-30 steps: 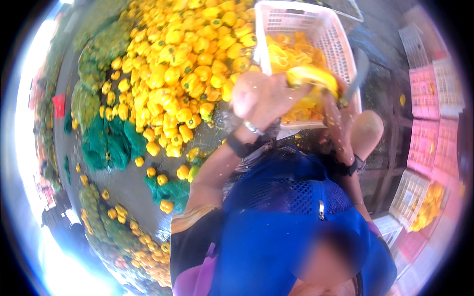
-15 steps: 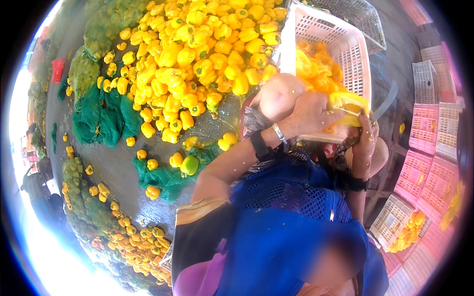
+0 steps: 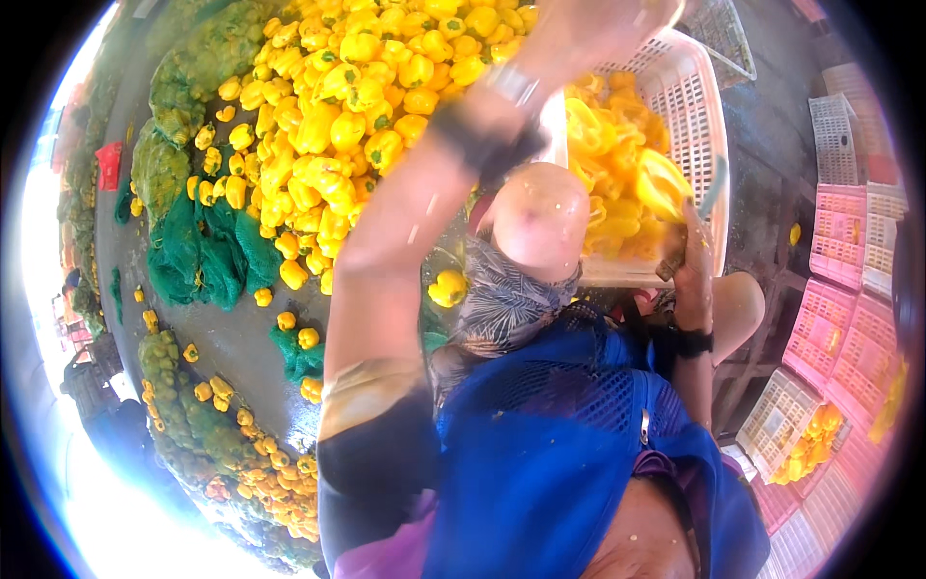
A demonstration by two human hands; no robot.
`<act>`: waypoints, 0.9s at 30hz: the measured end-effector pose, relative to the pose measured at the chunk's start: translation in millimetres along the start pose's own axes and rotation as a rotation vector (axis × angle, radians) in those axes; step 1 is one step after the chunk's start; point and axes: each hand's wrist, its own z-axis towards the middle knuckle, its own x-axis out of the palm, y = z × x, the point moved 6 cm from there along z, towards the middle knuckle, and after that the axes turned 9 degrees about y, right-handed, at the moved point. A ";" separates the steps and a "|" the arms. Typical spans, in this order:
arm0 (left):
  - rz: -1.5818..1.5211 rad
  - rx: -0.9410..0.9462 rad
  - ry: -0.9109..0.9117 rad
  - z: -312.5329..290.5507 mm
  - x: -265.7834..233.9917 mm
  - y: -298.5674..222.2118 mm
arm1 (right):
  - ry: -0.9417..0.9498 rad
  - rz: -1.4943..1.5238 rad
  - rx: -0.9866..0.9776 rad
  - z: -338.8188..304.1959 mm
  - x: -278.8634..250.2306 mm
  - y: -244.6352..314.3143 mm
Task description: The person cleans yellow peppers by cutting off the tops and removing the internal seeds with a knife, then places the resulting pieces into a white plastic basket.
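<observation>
My left hand [image 3: 603, 34] is at the top edge, smeared by motion and partly cut off, so its fingers and anything in them cannot be made out. Over the near right of a white perforated crate [image 3: 721, 125], my right hand [image 3: 691, 261] is closed, with a narrow grey-green blade [image 3: 713, 186] sticking out past the fingers, apparently a knife. Its handle is hidden. A hollow, cut yellow bell pepper half [image 3: 663, 183] is against the right fingertips, above the other cut yellow peppers [image 3: 612, 227] in the crate.
A large heap of whole yellow bell peppers [image 3: 318, 125] lies left of the crate. Green netting [image 3: 198, 256] and filled mesh sacks [image 3: 159, 174] lie farther left. Stacked pink and white crates [image 3: 839, 232] stand at right. My knee [image 3: 540, 207] is beside the crate.
My left hand has left the pepper over the crate and swung up and away to the top edge. My right hand stays near the crate's right side. The view has shifted slightly.
</observation>
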 end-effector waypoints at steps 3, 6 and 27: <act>0.331 -0.027 0.141 21.4 38.3 41.9 | -0.004 -0.138 -0.059 4.5 16.6 2.5; 0.128 -0.448 0.367 -0.3 78.6 108.5 | 0.203 -0.431 -0.345 0.4 -1.2 -0.4; 0.348 -1.349 1.068 -393.6 116.1 218.2 | 0.081 -0.321 0.133 29.5 19.7 -24.6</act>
